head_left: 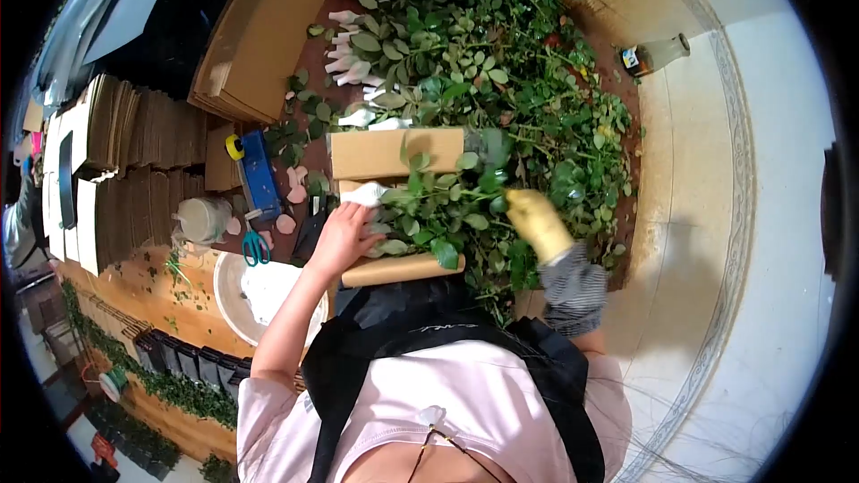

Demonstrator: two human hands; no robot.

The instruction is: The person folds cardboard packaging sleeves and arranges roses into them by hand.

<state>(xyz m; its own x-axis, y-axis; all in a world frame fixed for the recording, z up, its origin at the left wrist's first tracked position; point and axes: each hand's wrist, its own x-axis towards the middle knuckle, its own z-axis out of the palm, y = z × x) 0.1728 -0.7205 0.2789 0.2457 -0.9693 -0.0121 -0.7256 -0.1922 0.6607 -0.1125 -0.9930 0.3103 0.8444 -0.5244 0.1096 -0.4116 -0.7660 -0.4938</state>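
My left hand [344,237], bare, lies with its fingers over a white-wrapped flower head [366,195] at the left end of a leafy stem. My right hand [538,222], in a yellow glove with a grey striped sleeve, is closed at the right end of the green stems [456,201]; what its fingers hold is hidden. The stems lie between two pieces of brown cardboard, a flat one [398,154] above and a rolled edge [403,270] near my body.
Many leafy stems [501,54] with white-wrapped heads cover the table's far side. At left are teal scissors [256,249], a blue tape dispenser [260,172], a white basin [227,291] and stacked cardboard [134,197]. A glass bottle [658,55] lies at upper right.
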